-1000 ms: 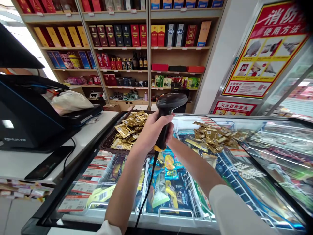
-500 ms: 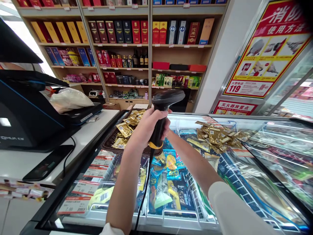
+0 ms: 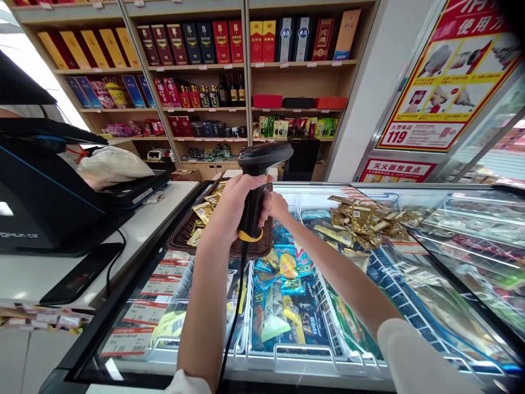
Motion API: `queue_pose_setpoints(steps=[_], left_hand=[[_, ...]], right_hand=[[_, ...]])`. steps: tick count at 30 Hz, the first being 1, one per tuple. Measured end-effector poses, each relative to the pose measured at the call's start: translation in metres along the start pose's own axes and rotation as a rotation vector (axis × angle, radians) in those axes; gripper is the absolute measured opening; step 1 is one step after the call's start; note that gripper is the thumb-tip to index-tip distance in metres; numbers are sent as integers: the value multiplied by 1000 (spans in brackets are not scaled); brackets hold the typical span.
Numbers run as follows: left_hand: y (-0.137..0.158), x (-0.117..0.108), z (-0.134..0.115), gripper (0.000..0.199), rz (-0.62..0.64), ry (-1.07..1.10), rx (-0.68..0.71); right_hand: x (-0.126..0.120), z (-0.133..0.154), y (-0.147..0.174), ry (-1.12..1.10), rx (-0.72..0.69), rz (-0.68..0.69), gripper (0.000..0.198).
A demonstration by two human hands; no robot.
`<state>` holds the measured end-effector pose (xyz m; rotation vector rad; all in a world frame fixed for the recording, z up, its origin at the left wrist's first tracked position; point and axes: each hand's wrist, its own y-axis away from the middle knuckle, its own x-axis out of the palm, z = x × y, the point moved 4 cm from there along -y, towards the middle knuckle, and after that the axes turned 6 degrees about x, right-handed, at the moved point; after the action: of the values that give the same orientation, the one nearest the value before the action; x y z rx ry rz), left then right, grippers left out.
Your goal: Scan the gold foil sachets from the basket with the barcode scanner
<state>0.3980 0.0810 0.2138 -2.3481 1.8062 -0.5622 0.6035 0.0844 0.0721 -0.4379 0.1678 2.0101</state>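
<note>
While the left hand (image 3: 227, 205) is grasping the handle of a black plastic barcode scanner with a yellow-edged butt (image 3: 249, 212), the right hand (image 3: 278, 205) is lying just behind it and to its right, partly screened from view. Whether the hidden fingers of that right hand are pinching anything, one cannot tell. The scanner's handle, its long axis, is standing close to upright between the camera and the right hand, and its rounded head is pointing forward and to the right; a thin black cable (image 3: 237, 306) is hanging from the butt. Beyond the left hand, a dark brown woven basket (image 3: 178, 241) is resting on a glass-topped, black-framed display freezer (image 3: 68, 372) and holding shiny gold foil packets (image 3: 203, 212), which are showing mainly to the left of the scanner. The basket's right side is lying closest to the right hand, though any contact there is not showing. Farther right, well apart from the basket, a loose heap of similar gold packets (image 3: 363, 221) is lying with the right arm nearer to it than the left. Between the forearms, bright blue plastic packets (image 3: 291, 268) are lying inside the freezer, while off to the left a white tabletop (image 3: 151, 224) is carrying a black screen terminal (image 3: 41, 189).
</note>
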Motion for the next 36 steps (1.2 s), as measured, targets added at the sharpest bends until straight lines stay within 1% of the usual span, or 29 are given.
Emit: queue_pose_setpoints(steps=[2,3,6,7,8,9,11,14,18,22,24,27,29,32,36], left_hand=[[-2,-1,1,24,-2,0,-6],[-3,-1,3,24,-1,-3,-6],[-9,1,9,25,-1,-45,5],[-11,3,13,26,-2,-66,7],[-14,5,16,27,-2,-88,5],[-16,8,20,28,0,-108,-3],[-19,13,28,29,11,-136,-30],[-23,20,38,30,8,-149,-63],[-26,25,47,29,-17,-180,-77],[-28,31,56,31,-27,-185,-81],[-29,36,62,30,-5,-175,-95],[-30,44,69,28,24,-182,-125],[-29,46,71,28,26,-181,-144],[-27,46,71,28,-5,-180,-149],[-25,44,74,27,-20,-194,-148]], right_hand=[[-20,-10,10,57,1,-29,19],[-31,-15,16,52,11,0,17],[-59,-34,35,-123,93,223,18],[-70,-38,39,-193,112,267,19],[-81,-40,42,-253,115,266,20],[-94,-41,42,-301,101,227,21],[-118,-39,39,-358,38,109,22],[-148,-33,31,-425,-54,-25,23],[-183,-32,26,-588,-97,-196,23],[-213,-33,29,-668,-137,-342,21],[-222,-33,29,-681,-122,-383,16],[-226,-35,27,-694,-95,-399,13],[-225,-35,26,-698,-100,-391,14],[-219,-35,27,-696,-104,-377,15],[-209,-33,29,-699,-63,-346,17]])
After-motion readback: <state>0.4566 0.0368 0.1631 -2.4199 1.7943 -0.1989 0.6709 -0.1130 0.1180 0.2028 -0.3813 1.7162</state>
